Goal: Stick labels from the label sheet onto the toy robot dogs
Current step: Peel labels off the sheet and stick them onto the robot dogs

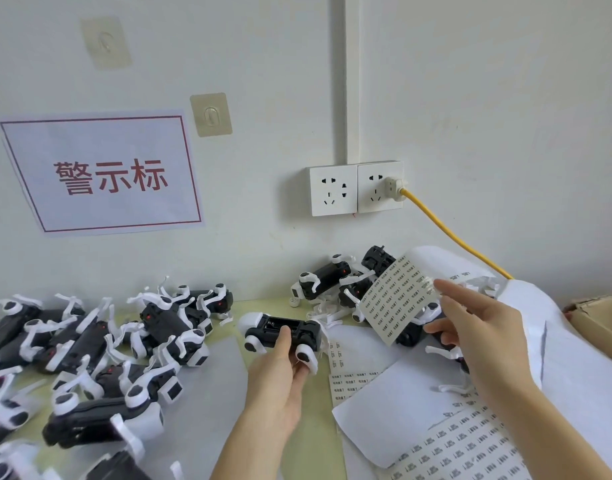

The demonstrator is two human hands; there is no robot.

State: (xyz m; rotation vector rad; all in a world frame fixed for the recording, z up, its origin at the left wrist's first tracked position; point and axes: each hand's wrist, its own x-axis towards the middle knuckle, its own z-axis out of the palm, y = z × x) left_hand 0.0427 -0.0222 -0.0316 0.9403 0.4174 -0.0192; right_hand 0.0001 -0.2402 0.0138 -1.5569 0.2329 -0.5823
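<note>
My left hand (280, 372) grips a black-and-white toy robot dog (284, 332) held belly-up over the table, thumb lying across its open battery bay. My right hand (477, 327) holds up a small label sheet (398, 299) with rows of printed labels, tilted, its lower edge pinched between thumb and fingers while the index finger stretches along its right edge. The sheet hangs just right of the dog, not touching it.
A heap of several toy dogs (90, 355) covers the left of the table. More dogs (332, 282) lie by the wall behind the sheet. Label sheets and backing paper (464, 441) spread at lower right. A wall socket (356, 188) with a yellow cable (453, 237), a cardboard box (599, 320) at right.
</note>
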